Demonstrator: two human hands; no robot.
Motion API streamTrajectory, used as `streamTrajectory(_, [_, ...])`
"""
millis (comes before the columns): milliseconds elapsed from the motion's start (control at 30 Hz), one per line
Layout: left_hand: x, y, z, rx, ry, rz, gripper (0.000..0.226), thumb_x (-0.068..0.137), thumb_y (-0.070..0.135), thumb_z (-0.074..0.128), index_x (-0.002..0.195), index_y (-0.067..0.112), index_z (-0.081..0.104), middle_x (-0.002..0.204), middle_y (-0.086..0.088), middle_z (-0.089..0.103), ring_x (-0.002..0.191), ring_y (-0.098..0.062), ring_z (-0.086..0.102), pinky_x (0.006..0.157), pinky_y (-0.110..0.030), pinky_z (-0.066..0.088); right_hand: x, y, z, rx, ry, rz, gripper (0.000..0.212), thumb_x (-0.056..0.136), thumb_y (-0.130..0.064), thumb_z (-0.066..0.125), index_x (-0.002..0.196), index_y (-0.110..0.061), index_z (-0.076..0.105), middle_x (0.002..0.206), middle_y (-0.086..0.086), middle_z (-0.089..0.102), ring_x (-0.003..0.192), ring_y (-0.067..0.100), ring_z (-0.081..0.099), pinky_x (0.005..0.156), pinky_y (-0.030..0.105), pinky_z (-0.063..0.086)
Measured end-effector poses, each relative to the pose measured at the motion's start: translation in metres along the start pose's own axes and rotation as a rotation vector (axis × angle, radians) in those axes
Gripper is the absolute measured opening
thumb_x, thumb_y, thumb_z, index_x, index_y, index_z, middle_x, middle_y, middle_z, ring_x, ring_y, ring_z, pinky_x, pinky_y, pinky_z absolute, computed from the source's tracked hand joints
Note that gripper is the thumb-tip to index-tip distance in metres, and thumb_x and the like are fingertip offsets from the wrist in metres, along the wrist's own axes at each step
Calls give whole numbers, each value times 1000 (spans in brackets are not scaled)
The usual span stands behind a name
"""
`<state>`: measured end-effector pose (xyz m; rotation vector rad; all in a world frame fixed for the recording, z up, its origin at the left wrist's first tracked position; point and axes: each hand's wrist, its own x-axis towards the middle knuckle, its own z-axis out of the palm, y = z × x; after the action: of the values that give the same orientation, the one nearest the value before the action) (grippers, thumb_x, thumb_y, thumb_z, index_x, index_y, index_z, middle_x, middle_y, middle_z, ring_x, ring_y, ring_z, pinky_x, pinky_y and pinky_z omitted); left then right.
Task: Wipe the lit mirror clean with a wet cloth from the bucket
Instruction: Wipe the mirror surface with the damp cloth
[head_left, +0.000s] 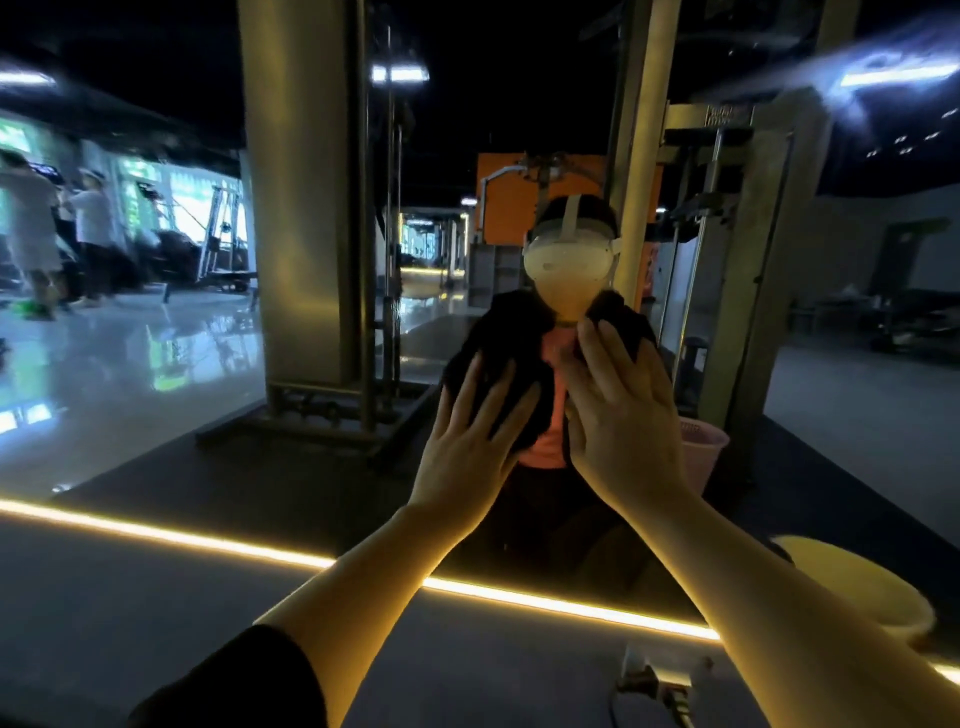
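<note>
The mirror (156, 364) stands upright straight ahead and fills most of the view, its bottom edge traced by a glowing yellow light strip (218, 540) that runs from the left edge down toward the lower right. Nearest the camera, a dark sleeve (244, 680) covers the left upper arm, and a plug with its cable (660, 680) lies on the grey floor (130, 623) just before the strip. At the right edge a yellow bucket (857, 587) sits close to the mirror's foot, partly hidden behind the right forearm. Both bare forearms reach forward to the glass. The left hand (467, 436) lies flat with fingers spread and straight, pressing a dark cloth (498, 358) against the mirror. The right hand (618, 410) is likewise flat and unclenched, fingers together, pressing the same cloth's right part at about the same height. The cloth spreads above and between the two hands, near the middle of the glass. Beyond it the reflection shows a person in an orange top, a pink bucket (698, 452), tall gym machine columns (306, 208), a glossy floor and blurred people (47, 228) at far left.
</note>
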<state>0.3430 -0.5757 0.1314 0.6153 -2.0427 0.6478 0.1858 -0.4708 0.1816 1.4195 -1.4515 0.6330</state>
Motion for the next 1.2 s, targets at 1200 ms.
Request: streamTrajectory(1200, [-177,-85,34,-406,112,-878,72,97,58,27,156,18,14,164,-9,0,151,-30,-7,122,-32,-1,-138,-132,83,24,-229,-32,80,77,-20,77,148,-10,43,161,17,25,149,32,21,118,63,12])
